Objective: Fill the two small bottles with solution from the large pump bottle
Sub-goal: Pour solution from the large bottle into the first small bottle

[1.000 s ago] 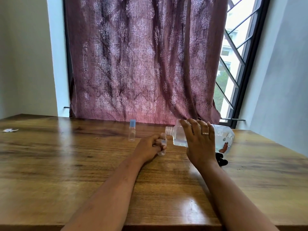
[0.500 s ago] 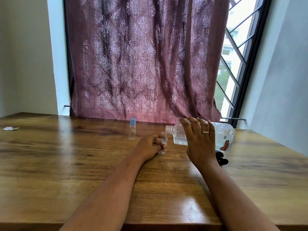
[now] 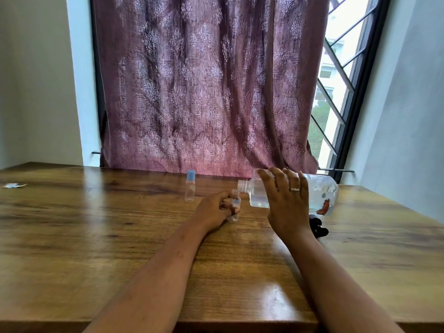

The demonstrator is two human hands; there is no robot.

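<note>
Where it tilts, the large bottle (image 3: 257, 195) looks clear and uncapped.

Wooden table (image 3: 96, 236), patterned maroon curtain (image 3: 204, 92), barred window (image 3: 336, 75), paper scrap (image 3: 14, 186)

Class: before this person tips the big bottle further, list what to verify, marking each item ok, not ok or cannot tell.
1. Pump off the large bottle, neck open: ok.
2. The right hand grips it: ok.
3. The left hand grips the uncapped small bottle: ok.
4. Large neck lined up over the small opening: cannot tell.
5. Fill level in the held bottle: cannot tell.
6. The capped small bottle is ready for filling: not ok, blue cap on.
</note>
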